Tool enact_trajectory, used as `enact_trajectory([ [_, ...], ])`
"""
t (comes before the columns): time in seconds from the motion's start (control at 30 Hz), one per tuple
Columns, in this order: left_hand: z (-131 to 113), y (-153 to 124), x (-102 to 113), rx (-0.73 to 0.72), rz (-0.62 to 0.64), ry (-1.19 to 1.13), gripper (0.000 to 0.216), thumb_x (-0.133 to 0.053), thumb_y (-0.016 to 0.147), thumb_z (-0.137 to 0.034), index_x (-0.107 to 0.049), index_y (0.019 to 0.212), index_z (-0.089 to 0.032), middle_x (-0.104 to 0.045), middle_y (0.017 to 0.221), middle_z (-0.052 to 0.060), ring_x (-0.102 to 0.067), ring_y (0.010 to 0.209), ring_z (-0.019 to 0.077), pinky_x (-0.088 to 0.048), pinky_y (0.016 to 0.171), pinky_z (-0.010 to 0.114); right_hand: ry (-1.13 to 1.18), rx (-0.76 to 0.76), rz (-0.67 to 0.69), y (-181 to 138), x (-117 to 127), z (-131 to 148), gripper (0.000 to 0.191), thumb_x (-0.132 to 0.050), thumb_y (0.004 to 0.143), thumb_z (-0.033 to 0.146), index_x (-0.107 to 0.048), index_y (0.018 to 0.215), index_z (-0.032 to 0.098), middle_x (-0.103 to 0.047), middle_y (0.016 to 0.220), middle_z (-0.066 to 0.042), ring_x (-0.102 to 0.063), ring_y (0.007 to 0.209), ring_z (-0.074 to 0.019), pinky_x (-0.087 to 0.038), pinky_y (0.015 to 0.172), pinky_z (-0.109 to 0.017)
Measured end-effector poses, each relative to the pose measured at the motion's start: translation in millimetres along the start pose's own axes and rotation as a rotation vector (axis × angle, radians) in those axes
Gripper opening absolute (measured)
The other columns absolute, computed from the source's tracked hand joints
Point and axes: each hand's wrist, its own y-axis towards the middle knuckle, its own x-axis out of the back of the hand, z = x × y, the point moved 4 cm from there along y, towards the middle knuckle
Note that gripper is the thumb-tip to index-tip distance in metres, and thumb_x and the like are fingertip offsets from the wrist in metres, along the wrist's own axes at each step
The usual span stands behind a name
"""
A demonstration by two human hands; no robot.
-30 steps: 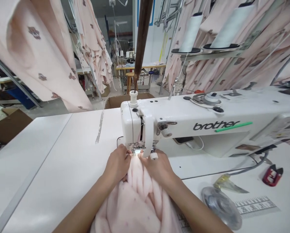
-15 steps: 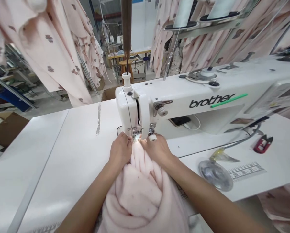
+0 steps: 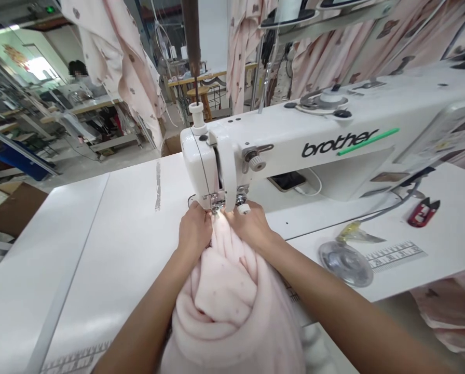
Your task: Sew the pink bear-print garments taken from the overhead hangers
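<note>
A roll of pale pink fabric (image 3: 227,306) lies at the near edge of the white sewing table (image 3: 100,244), its long axis pointing away from you and narrowing into the presser foot (image 3: 217,206); your forearms angle inward along both sides of it; your left hand (image 3: 194,234) has its fingers pressed together, pinching the cloth just beside the foot; your right hand (image 3: 250,226) lies across the cloth with its fingers close together, but you cannot tell whether they pinch; to the right lie a clear round disc (image 3: 345,263), a printed measuring scale (image 3: 395,254) and red-handled thread snips (image 3: 424,212); the white sewing machine (image 3: 279,150) reads "brother" (image 3: 336,144); pink printed garments (image 3: 119,67) hang beyond; a co-worker (image 3: 78,72) sits far left.
</note>
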Motion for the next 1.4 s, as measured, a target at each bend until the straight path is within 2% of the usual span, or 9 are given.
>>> enact_trajectory([
  [0.2, 2.5, 1.0, 4.0, -0.014, -0.010, -0.071, 0.019, -0.041, 0.085, -0.021, -0.058, 0.091, -0.015, -0.058, 0.097, 0.009, -0.058, 0.086, 0.0229, -0.043, 0.070, 0.030, 0.020, -0.021, -0.002, 2.4, -2.0, -1.4, 0.017, -0.047, 0.083, 0.023, -0.060, 0.073, 0.017, -0.065, 0.075, -0.005, -0.058, 0.069, -0.0184, -0.029, 0.054, -0.026],
  [0.43, 6.2, -0.6, 10.1, -0.005, 0.035, -0.245, 0.016, -0.047, 0.080, -0.021, -0.058, 0.091, -0.017, -0.061, 0.094, 0.007, -0.058, 0.091, 0.0210, -0.043, 0.075, 0.028, 0.052, -0.021, 0.005, 0.5, 0.0, -1.5, 0.020, -0.045, 0.086, 0.026, -0.061, 0.078, 0.018, -0.067, 0.081, -0.005, -0.059, 0.075, -0.0180, -0.034, 0.058, -0.024],
  [0.73, 8.7, 2.3, 8.5, -0.013, 0.033, -0.300, 0.020, -0.046, 0.079, -0.017, -0.059, 0.094, -0.017, -0.063, 0.096, 0.006, -0.058, 0.091, 0.0195, -0.043, 0.077, 0.028, 0.083, -0.048, 0.024, 2.0, -2.9, -1.3, 0.021, -0.046, 0.085, 0.024, -0.061, 0.074, 0.017, -0.066, 0.077, -0.007, -0.059, 0.072, -0.0185, -0.032, 0.056, -0.025],
  [0.9, 9.5, 2.2, 8.2, -0.035, 0.017, -0.323, 0.023, -0.044, 0.079, -0.016, -0.059, 0.097, -0.017, -0.063, 0.097, 0.006, -0.058, 0.093, 0.0195, -0.043, 0.078, 0.028, 0.148, -0.027, 0.033, -2.5, 5.2, -3.9, 0.023, -0.045, 0.086, 0.029, -0.059, 0.073, 0.017, -0.064, 0.074, -0.006, -0.058, 0.070, -0.0184, -0.034, 0.056, -0.024],
  [1.0, 10.2, 2.8, 7.4, -0.051, 0.019, -0.337, 0.026, -0.043, 0.079, -0.015, -0.059, 0.099, -0.017, -0.062, 0.099, 0.007, -0.058, 0.092, 0.0192, -0.043, 0.077, 0.028, 0.239, 0.058, 0.053, -8.0, 11.8, -8.4, 0.028, -0.039, 0.088, 0.036, -0.057, 0.077, 0.018, -0.063, 0.073, -0.003, -0.057, 0.069, -0.0165, -0.037, 0.058, -0.023],
  [1.1, 11.1, 3.4, 6.9, -0.054, 0.019, -0.340, 0.023, -0.044, 0.079, -0.015, -0.060, 0.096, -0.017, -0.062, 0.097, 0.007, -0.058, 0.090, 0.0196, -0.042, 0.075, 0.028, 0.391, 0.127, 0.055, -10.2, 13.3, -13.3, 0.034, -0.025, 0.090, 0.036, -0.053, 0.081, 0.019, -0.062, 0.076, -0.004, -0.057, 0.070, -0.0178, -0.039, 0.062, -0.025],
  [1.23, 11.0, 3.3, 6.8, -0.055, 0.015, -0.342, 0.023, -0.044, 0.078, -0.014, -0.060, 0.094, -0.017, -0.061, 0.095, 0.007, -0.057, 0.090, 0.0199, -0.042, 0.076, 0.028, 0.420, 0.116, 0.040, -7.6, 8.8, -16.9, 0.035, -0.020, 0.086, 0.036, -0.050, 0.086, 0.018, -0.062, 0.083, -0.010, -0.057, 0.077, -0.0233, -0.040, 0.067, -0.031],
  [1.4, 11.6, 2.6, 6.2, -0.052, 0.025, -0.354, 0.021, -0.044, 0.077, -0.015, -0.058, 0.094, -0.017, -0.061, 0.095, 0.007, -0.056, 0.090, 0.0200, -0.041, 0.076, 0.029, 0.424, 0.075, 0.048, -7.0, 7.1, -16.5, 0.033, -0.019, 0.084, 0.038, -0.046, 0.081, 0.019, -0.060, 0.078, -0.009, -0.056, 0.072, -0.0238, -0.040, 0.066, -0.032],
])
